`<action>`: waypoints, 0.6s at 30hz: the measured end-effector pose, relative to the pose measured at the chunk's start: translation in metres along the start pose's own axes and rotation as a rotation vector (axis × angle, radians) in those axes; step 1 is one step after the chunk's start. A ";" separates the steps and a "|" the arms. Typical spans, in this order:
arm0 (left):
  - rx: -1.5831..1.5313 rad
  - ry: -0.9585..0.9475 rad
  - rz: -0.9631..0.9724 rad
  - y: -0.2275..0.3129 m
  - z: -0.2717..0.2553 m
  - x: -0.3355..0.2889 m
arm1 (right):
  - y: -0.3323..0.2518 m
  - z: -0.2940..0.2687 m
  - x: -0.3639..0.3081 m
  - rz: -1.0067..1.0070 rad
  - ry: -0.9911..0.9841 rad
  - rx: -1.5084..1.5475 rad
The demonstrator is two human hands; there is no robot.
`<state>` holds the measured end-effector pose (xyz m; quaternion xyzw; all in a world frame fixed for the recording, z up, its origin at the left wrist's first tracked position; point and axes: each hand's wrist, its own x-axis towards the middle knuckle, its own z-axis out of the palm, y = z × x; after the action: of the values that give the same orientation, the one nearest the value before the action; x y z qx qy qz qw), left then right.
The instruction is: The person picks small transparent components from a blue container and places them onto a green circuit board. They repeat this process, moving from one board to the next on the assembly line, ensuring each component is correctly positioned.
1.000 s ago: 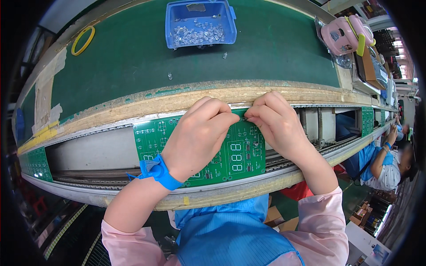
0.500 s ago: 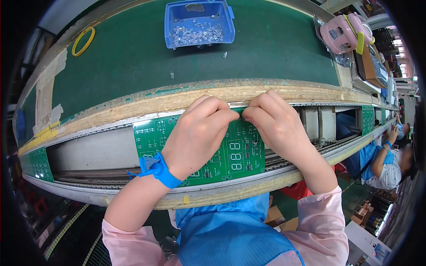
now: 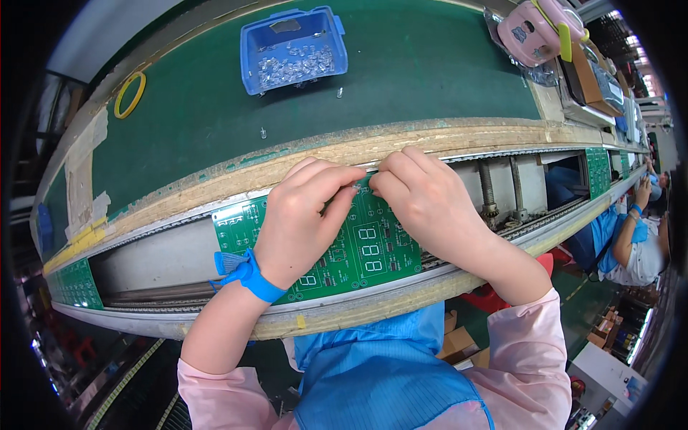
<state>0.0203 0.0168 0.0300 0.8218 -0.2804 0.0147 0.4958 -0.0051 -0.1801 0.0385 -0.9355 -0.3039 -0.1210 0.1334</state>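
A green circuit board (image 3: 340,265) with white digit-shaped outlines and small parts lies across the metal conveyor rails in front of me. Over its far edge both hands come close together. The thumb and index finger of my left hand (image 3: 304,211) are curled in a pinch, with a small clear part (image 3: 356,188) showing at the tips. A blue strap (image 3: 261,282) circles that wrist. My right hand (image 3: 423,197) is closed, fingertips pressed together just beside the left index finger; whatever they hold is hidden. Part of the board is covered by my left hand.
Beyond the wooden ledge (image 3: 459,134), a blue bin (image 3: 294,82) of small clear parts stands on the green mat. Two loose clear pieces (image 3: 340,92) lie near it. A yellow ring (image 3: 130,95) is at left, a pink container (image 3: 529,36) at right. More boards (image 3: 598,172) sit along the rails; a person (image 3: 631,247) works at far right.
Both hands have shifted slightly left along the board's far edge. My left thumb has dropped away from the index fingertip, and the small clear part shows. The whole view has turned a little.
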 end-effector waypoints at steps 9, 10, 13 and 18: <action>0.077 -0.016 0.013 0.002 0.000 0.002 | 0.030 -0.025 0.027 0.201 -0.063 0.398; 0.087 -0.022 0.022 0.003 0.001 0.002 | 0.037 -0.022 0.036 0.186 -0.008 0.380; 0.135 -0.049 0.052 0.004 0.003 0.004 | 0.061 0.012 0.058 0.235 0.258 0.194; 0.158 -0.050 0.025 0.004 0.007 0.003 | 0.049 0.032 0.071 0.425 0.264 0.129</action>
<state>0.0195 0.0086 0.0305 0.8547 -0.3011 0.0224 0.4222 0.0850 -0.1697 0.0220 -0.9441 -0.0876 -0.1918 0.2535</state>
